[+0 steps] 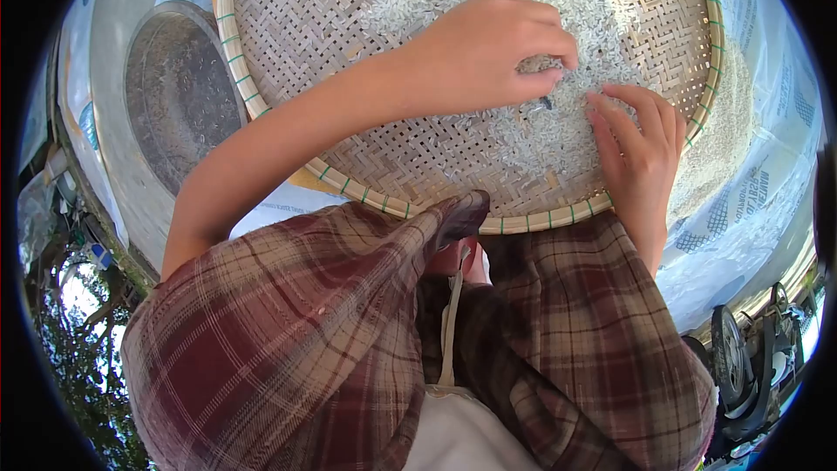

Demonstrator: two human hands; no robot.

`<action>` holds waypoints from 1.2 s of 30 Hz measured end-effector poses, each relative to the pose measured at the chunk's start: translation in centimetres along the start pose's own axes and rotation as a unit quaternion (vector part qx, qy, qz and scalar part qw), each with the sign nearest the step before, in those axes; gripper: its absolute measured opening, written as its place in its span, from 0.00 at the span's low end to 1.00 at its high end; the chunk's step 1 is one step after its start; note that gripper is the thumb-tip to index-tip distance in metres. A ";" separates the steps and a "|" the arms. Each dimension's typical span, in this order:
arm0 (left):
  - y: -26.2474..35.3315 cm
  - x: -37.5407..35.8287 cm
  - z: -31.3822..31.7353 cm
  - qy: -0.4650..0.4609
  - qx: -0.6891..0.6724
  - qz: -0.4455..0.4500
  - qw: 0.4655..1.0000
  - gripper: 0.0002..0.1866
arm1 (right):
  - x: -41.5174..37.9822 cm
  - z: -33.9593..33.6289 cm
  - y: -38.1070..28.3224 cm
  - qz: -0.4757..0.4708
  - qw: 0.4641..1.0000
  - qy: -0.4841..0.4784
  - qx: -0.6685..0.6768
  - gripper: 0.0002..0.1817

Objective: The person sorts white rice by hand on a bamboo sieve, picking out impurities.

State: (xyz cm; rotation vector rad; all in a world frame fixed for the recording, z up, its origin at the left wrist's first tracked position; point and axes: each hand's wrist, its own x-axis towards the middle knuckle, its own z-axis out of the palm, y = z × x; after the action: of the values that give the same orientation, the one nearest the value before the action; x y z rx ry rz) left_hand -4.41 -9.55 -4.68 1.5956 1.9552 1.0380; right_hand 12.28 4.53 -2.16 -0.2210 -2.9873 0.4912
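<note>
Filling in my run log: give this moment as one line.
left hand: pinching rice | right hand: fingertips on rice | woven tray | metal bowl beside

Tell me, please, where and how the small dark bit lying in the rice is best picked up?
Probably pinch the dark bit by its two sides with fingertips, coming straight down from above. It lies flat among the rice on the woven tray, in the gap between the left hand and right hand.
</note>
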 end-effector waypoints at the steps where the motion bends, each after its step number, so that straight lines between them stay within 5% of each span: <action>1: -0.1 -0.1 0.6 -0.007 0.030 0.046 0.998 0.06 | 0.0 0.0 0.0 0.004 1.000 0.001 0.007 0.11; 23: 1.2 0.1 3.0 0.002 0.078 0.102 0.992 0.07 | 0.2 0.3 0.3 -0.014 0.999 0.006 0.030 0.08; 26: 1.5 0.2 1.6 0.040 -0.048 0.048 0.997 0.05 | 0.2 0.2 0.2 -0.015 0.999 0.015 0.041 0.09; 28: 1.5 0.1 0.3 0.029 -0.192 -0.090 0.977 0.03 | 0.2 0.2 0.3 -0.007 0.998 0.031 0.063 0.09; 36: 1.5 -0.4 -0.9 -0.021 -0.286 -0.169 0.943 0.06 | 0.7 0.0 -0.6 0.049 0.976 0.101 0.187 0.09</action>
State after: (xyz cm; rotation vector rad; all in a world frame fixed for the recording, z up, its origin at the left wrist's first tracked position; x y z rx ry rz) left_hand -3.95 -10.08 -3.04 0.9214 1.6119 1.2573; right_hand 11.53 4.08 -1.91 -0.3586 -2.6325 0.9649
